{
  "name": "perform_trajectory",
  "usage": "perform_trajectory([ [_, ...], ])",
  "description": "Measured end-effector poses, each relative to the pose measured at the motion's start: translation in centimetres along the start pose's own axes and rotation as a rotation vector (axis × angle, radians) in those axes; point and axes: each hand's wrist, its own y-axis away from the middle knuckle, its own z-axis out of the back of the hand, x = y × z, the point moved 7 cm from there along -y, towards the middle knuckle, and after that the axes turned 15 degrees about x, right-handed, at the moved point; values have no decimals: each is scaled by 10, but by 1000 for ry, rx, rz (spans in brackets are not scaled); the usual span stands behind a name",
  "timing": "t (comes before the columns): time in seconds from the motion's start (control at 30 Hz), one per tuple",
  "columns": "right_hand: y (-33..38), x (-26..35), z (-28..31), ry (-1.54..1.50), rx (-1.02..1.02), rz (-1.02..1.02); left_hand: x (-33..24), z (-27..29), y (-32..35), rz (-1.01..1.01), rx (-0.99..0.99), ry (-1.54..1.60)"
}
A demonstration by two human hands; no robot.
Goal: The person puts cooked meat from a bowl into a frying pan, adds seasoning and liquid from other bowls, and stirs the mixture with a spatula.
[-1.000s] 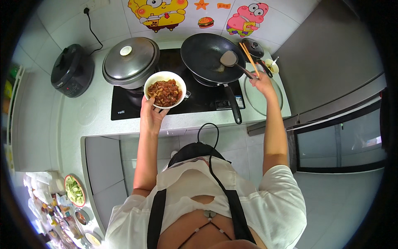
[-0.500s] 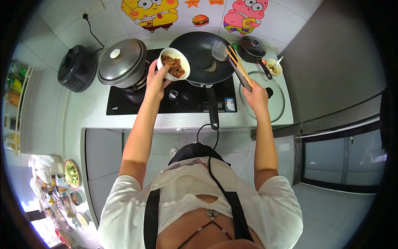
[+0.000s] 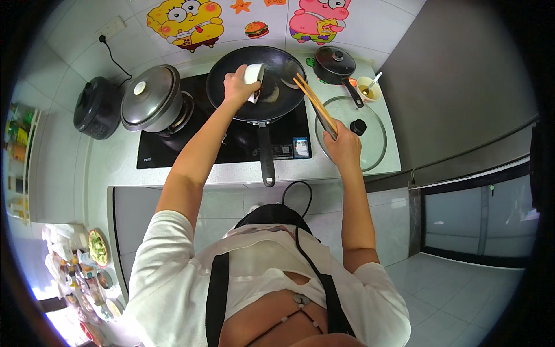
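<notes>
Left hand gripping a tipped white bowl over the black wok, right hand clamped on wooden chopsticks just beside it

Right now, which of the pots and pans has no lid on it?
The wide black frying pan under the tilted white bowl; the grey pot and small black saucepan are lidded.

Lidded steel pot on the left side of the black cooktop. Black rice cooker further left, plugged into a wall socket. Small black lidded saucepan back right, sauce cup with spoon just beside it. Glass lid flat on the counter. Cartoon stickers on the wall tiles.
</notes>
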Motion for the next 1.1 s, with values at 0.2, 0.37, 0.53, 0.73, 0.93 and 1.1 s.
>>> perform_trajectory([
  [0.2, 11, -10, 1, -65, -43, -20, -15, -13, -4, -171, 50, -273],
  [0.37, 15, -9, 1, -117, -49, -39, -18, -7, -18, -273, 37, -218],
  [0.53, 23, -4, 5, -163, -32, -55, -21, 5, -18, -294, 10, -190],
  [0.73, 25, 2, 15, -85, 34, 1, 31, 36, -16, -151, 98, 511],
  [0.93, 27, 24, 37, 98, 16, 159, 37, 58, 25, -67, 221, 1188],
  [1.1, 25, 32, 33, 264, 34, 171, 27, 71, 41, -112, 268, 1174],
])
